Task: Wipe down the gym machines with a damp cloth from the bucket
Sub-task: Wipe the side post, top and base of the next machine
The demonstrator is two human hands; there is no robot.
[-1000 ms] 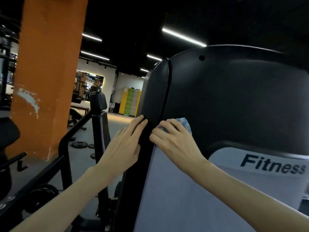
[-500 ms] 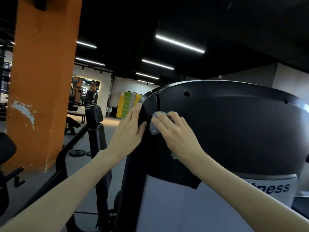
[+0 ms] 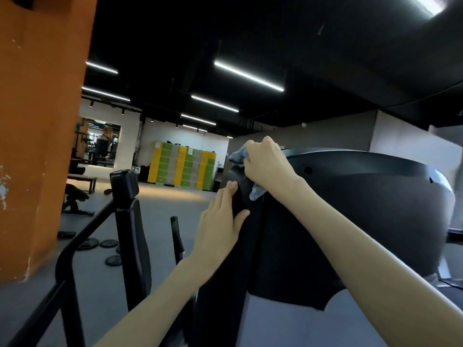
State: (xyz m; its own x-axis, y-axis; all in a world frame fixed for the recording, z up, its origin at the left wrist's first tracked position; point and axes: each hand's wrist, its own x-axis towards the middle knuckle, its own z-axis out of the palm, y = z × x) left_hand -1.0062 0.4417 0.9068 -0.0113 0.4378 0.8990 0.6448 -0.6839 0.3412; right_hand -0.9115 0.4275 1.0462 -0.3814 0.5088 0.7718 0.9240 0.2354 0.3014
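**At the top left corner of the machine [image 3: 363,209], your right hand [image 3: 265,164] gripped the cloth [image 3: 237,156]**

Your fingers were curled round the blue cloth and pressed it against the rounded black edge. One bunched end stuck out to the left of your knuckles, and a loose tail hung below the hand. Your left hand [image 3: 220,221] lay just beneath. Its fingers were straight and flat on the narrow side panel [image 3: 225,296], the thumb rested on the front face, and it held nothing.

The cloth looked soft, light and limp, so I judge it would wad up rather than stay spread. As you held it, only a small part could meet the surface. Laying it flat under your palm with the tail tucked in would likely cover more with each stroke and stop the end from dragging. If damp, it could leave the surface slick.

The machine's shell appeared hard, smooth and stiff, and part of a heavy fixed frame. It should take firm pressure without giving. The side panel looked a sound place to brace, as your left hand did.

No bucket was in view. To the left stood an orange pillar [image 3: 42,121], with weight plates [image 3: 107,244] on the floor near it and yellow and green lockers [image 3: 183,166] at the far wall.
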